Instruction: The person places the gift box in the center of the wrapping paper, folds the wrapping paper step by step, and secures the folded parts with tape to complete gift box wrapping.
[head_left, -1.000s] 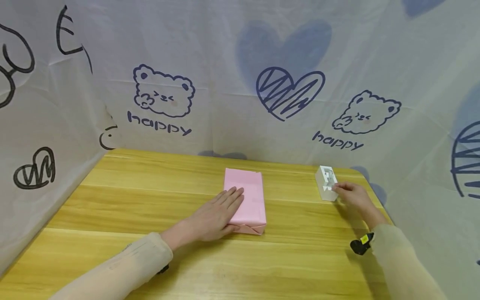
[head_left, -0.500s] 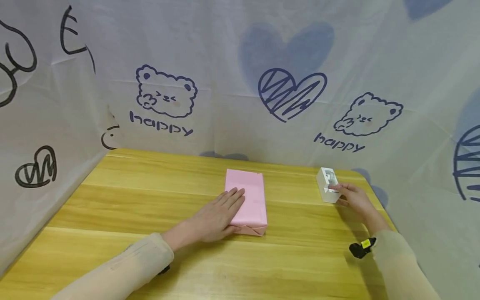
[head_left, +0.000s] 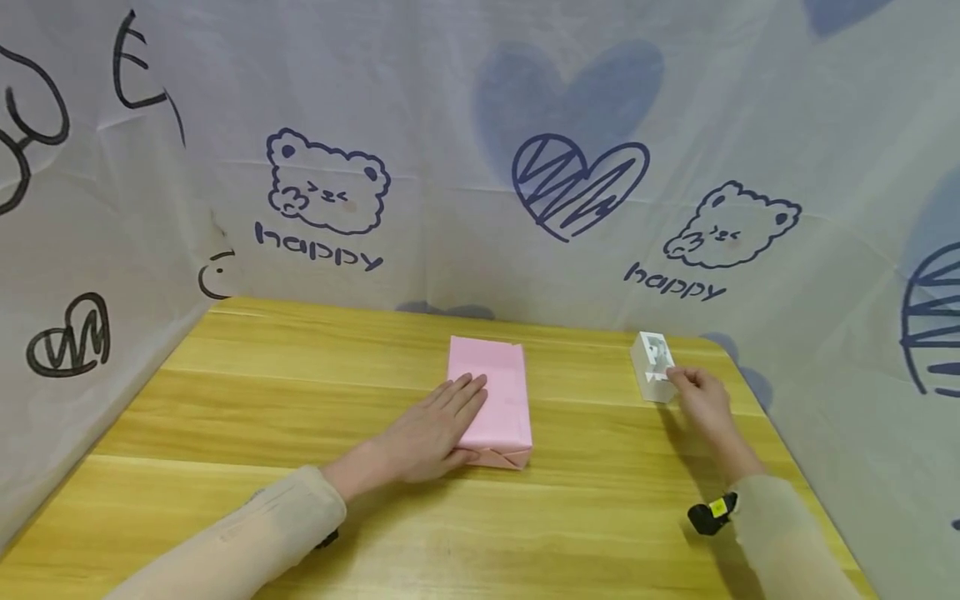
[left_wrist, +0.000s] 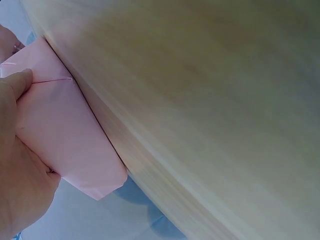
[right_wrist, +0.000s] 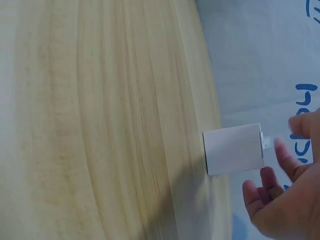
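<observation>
The left hand [head_left: 429, 433] lies flat on the pink box [head_left: 504, 392]; far right, the right hand [head_left: 702, 404], grip unclear, is at the white dispenser [head_left: 651, 371].

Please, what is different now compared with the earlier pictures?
Beside the white box, the right hand has drawn back slightly toward the person; whether it holds anything is unclear. The left hand stays resting on the pink box, and neither box has visibly moved.
</observation>
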